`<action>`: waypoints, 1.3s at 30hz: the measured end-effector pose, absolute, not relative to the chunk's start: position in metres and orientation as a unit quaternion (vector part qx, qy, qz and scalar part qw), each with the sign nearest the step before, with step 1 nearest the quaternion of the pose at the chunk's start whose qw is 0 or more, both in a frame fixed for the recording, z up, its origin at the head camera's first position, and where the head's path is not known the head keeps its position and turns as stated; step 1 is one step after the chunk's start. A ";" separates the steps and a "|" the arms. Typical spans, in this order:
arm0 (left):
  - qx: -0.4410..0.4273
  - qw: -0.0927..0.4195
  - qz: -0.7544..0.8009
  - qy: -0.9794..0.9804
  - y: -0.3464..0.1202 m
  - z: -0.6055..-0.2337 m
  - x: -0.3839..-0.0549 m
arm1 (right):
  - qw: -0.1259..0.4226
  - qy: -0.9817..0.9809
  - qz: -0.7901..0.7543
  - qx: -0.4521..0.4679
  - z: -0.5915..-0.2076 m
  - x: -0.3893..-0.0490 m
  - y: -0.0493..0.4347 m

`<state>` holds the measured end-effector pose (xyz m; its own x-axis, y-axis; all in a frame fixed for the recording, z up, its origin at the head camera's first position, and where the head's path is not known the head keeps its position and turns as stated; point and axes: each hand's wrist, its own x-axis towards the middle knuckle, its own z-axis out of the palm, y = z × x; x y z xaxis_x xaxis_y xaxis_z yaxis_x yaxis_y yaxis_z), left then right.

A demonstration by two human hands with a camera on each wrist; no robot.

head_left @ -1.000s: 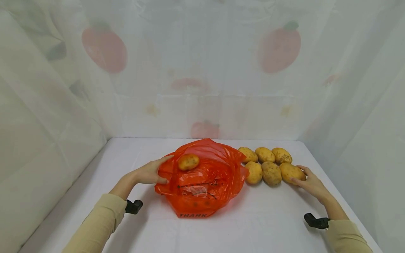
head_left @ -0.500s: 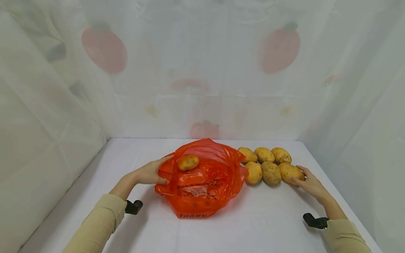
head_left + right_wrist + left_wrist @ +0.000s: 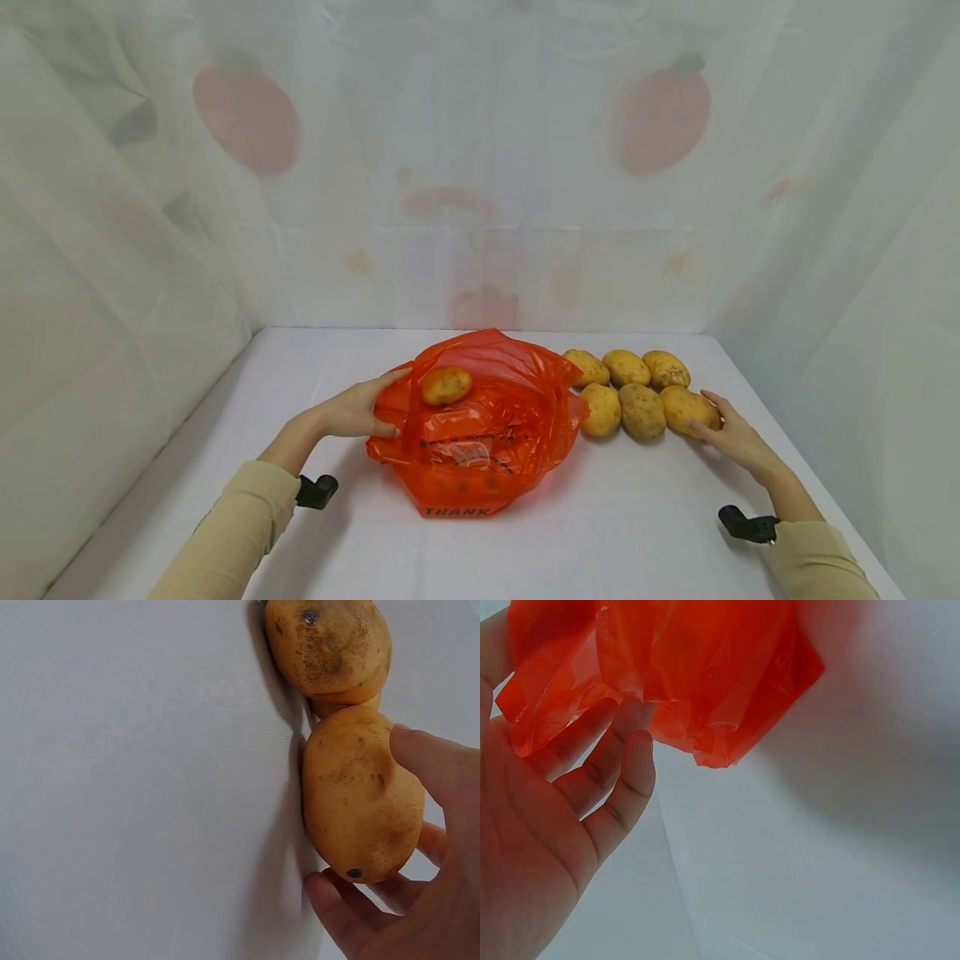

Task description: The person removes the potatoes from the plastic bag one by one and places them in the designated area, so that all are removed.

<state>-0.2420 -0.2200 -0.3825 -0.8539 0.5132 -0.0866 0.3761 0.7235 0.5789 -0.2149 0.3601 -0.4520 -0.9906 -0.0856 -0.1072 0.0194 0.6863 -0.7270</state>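
A red translucent plastic bag (image 3: pixel 480 450) lies with its mouth spread wide, and one potato (image 3: pixel 447 385) rests in it near the left of the opening. My left hand (image 3: pixel 351 410) holds the bag's left edge; in the left wrist view its curled fingers (image 3: pixel 604 772) sit against the thin red plastic (image 3: pixel 705 697), while most of the thumb is cut off. At the right, my right hand (image 3: pixel 738 435) grips the end potato of the front row (image 3: pixel 686 408). The right wrist view shows the thumb on this potato (image 3: pixel 360 795) and the fingers around its far end.
Two more potatoes, one yellow (image 3: pixel 602 411) and one browner (image 3: pixel 642 412), stand in the front row. Behind them lies a back row of potatoes (image 3: pixel 627 367), close to the bag's right side. A white cloth covers the table (image 3: pixel 600 525); pale curtains (image 3: pixel 480 275) surround it.
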 end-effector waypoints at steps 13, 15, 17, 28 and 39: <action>0.239 0.122 0.279 0.922 -0.221 -0.383 -0.243 | 0.021 0.936 -0.349 -0.031 -0.433 -0.214 0.359; 0.238 0.123 0.279 0.922 -0.221 -0.383 -0.243 | 0.006 0.937 -0.349 -0.034 -0.431 -0.214 0.357; 0.239 0.124 0.279 0.922 -0.221 -0.383 -0.243 | -0.016 0.935 -0.351 -0.042 -0.429 -0.214 0.355; 0.233 0.126 0.276 0.924 -0.223 -0.384 -0.243 | -0.117 0.922 -0.363 -0.075 -0.415 -0.217 0.337; 0.224 0.130 0.279 0.925 -0.219 -0.383 -0.242 | -0.146 0.910 -0.371 -0.118 -0.394 -0.217 0.311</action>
